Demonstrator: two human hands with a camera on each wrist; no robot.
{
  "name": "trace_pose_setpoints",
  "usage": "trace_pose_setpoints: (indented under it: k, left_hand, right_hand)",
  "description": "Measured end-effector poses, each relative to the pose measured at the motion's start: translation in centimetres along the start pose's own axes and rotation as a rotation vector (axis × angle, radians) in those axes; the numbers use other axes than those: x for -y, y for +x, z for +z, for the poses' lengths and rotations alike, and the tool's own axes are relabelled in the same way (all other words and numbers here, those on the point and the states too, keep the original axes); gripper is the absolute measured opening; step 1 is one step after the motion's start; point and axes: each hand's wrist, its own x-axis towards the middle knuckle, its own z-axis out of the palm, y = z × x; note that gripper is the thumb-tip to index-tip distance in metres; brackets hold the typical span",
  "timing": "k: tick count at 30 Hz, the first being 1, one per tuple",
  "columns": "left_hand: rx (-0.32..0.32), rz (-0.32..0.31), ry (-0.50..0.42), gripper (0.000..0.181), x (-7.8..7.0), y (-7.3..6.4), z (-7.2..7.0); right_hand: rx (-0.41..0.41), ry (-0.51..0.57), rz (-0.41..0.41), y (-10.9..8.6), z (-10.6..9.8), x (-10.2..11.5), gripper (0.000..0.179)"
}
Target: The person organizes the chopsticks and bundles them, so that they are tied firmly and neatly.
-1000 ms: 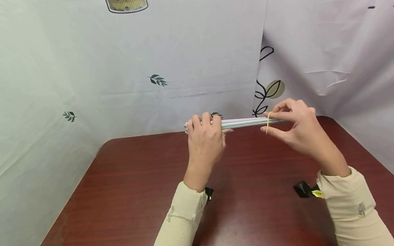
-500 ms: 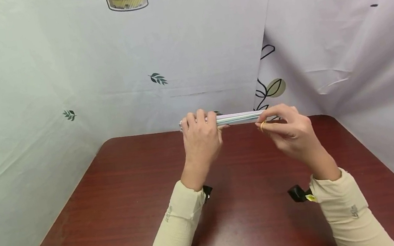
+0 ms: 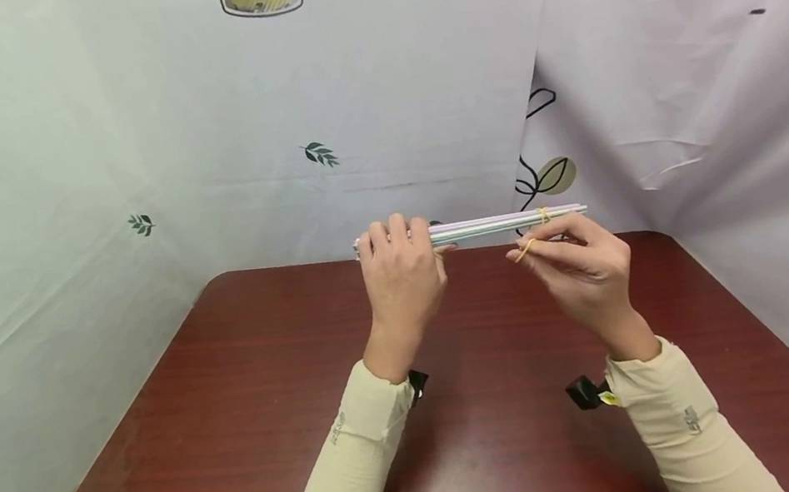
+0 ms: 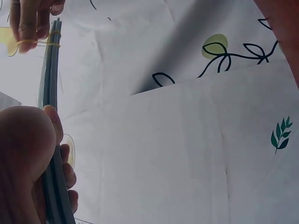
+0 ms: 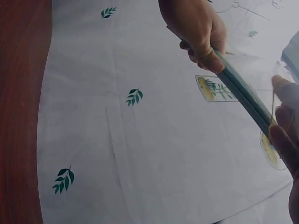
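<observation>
Nearest the head camera, two cream sleeves [image 3: 352, 458] reach forward, a small black wrist device [image 3: 583, 393] at each cuff. Beneath them spreads a dark red wood-grain tabletop [image 3: 239, 436].

Farther out is the left hand [image 3: 401, 266], its grip closed around one end of a bundle of slim pastel sticks [image 3: 483, 227], possibly straws, with fingers over the top and thumb along the side. The bundle lies roughly level, held up around the tabletop's far edge, its other end sticking out freely to the right. Near that free end a yellow rubber band [image 3: 544, 215] circles the sticks, and a loop of it is drawn off to the right hand [image 3: 582, 262], just below and in front of the bundle. That grip is drawn nearly together, thumb and fingertips close, with the loop caught on them.

The step in hand looks like binding the bundle: one turn appears to be on, with slack left to wind. The next move probably calls for spreading the loop and passing it over the free end again, the left grip steady so the sticks stay even.

Behind everything hangs a pale cloth backdrop [image 3: 219, 128] with printed leaf sprigs and jars.
</observation>
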Motion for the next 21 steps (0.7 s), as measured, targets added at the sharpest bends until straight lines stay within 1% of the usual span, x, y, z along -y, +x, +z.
trace_pose_setpoints:
  k: [3,7,10,12,14,16,21]
  left_hand:
    - [-0.003,-0.005,-0.002,0.048,-0.1,0.0,0.1]
    - [-0.003,-0.012,-0.01,0.048,-0.2,0.0,0.1]
    - [-0.003,-0.011,-0.013,0.05,-0.2,0.0,0.0]
    - [0.003,-0.01,-0.015,0.05,-0.3,0.0,0.0]
    - [0.006,-0.01,-0.018,0.049,-0.3,-0.1,0.0]
    - [0.006,-0.01,-0.022,0.047,-0.3,0.0,-0.1]
    - [-0.003,-0.011,-0.027,0.043,-0.4,0.1,-0.2]
  right_hand:
    - [-0.064,-0.006,0.045,0.1,0.0,0.3,0.021]
    - [-0.144,-0.069,0.139,0.3,0.1,1.0,0.031]
    - [-0.197,-0.119,0.232,0.2,0.0,1.1,0.025]
    - [-0.224,-0.108,0.298,0.0,-0.2,0.8,0.025]
    - [-0.247,-0.079,0.358,-0.2,-0.5,0.5,0.029]
    - [-0.265,-0.05,0.396,-0.4,-0.7,0.2,0.031]
    - [-0.294,0.004,0.47,-0.1,-1.0,0.5,0.034]
